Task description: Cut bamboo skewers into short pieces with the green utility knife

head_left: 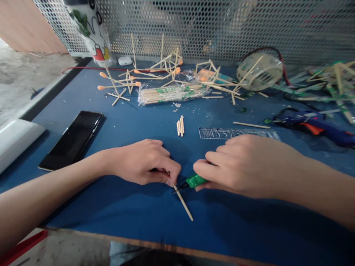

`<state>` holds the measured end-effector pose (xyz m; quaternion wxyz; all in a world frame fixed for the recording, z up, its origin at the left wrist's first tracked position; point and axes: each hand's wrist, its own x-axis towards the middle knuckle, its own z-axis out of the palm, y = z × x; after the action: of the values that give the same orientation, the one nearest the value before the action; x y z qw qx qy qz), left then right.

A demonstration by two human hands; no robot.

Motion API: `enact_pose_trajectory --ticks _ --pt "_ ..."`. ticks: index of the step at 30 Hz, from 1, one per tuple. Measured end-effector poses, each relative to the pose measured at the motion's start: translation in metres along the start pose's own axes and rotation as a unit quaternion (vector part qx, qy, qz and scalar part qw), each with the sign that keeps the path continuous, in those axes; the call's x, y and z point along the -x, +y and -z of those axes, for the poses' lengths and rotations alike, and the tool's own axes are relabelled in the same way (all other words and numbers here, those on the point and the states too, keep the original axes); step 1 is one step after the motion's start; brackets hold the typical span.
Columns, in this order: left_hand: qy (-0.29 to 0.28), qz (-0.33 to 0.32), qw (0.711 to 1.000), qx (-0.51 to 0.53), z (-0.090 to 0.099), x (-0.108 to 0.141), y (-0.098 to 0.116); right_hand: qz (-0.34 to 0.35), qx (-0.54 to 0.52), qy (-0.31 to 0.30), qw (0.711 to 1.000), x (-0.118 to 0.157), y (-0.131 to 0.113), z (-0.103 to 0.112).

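My left hand (149, 162) pinches a thin wooden stick (184, 205) between thumb and forefinger; its free end slants down to the right over the blue table. From the right, my right hand (235, 166) is closed round a green-handled cutting tool (195, 180), whose dark jaws meet the stick just below my left fingertips. Several short cut sticks (180, 126) lie side by side beyond my hands. Partly behind my right hand is a clear ruler (216, 133), with a single stick (251, 125) above it.
A black phone (73, 138) and a white object (19, 140) lie at left. Farther back are a bag of sticks (169, 93), stick structures with orange tips (119, 96), a clear plastic container (259, 72) and a bottle (94, 37). A blue glue gun (316, 123) rests at right.
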<state>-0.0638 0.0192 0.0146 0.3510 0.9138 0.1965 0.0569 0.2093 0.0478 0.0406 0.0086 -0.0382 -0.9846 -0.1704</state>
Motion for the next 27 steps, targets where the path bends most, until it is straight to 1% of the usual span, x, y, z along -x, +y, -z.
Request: enact_pose_trajectory --ticks 4,8,12,15,19,27 --pt "-0.009 0.006 1.000 -0.002 0.000 0.000 0.001 0.003 0.010 -0.019 1.000 0.001 -0.002 0.003" --pt "-0.012 0.004 1.000 -0.003 -0.001 -0.001 0.000 0.002 0.025 -0.002 1.000 0.001 -0.005 0.004" --pt "-0.007 0.005 1.000 0.000 -0.001 -0.001 0.000 0.009 0.005 -0.020 1.000 0.002 0.000 0.004" --pt "-0.003 0.006 1.000 0.003 0.000 0.000 0.001 0.010 0.004 -0.013 1.000 0.002 0.004 0.004" --pt "0.002 0.003 1.000 0.010 -0.001 0.000 0.002 0.010 -0.009 0.001 1.000 -0.001 0.004 -0.001" --pt "0.018 0.008 1.000 0.009 -0.001 -0.001 0.002 0.013 -0.073 0.002 0.997 -0.002 0.008 -0.015"
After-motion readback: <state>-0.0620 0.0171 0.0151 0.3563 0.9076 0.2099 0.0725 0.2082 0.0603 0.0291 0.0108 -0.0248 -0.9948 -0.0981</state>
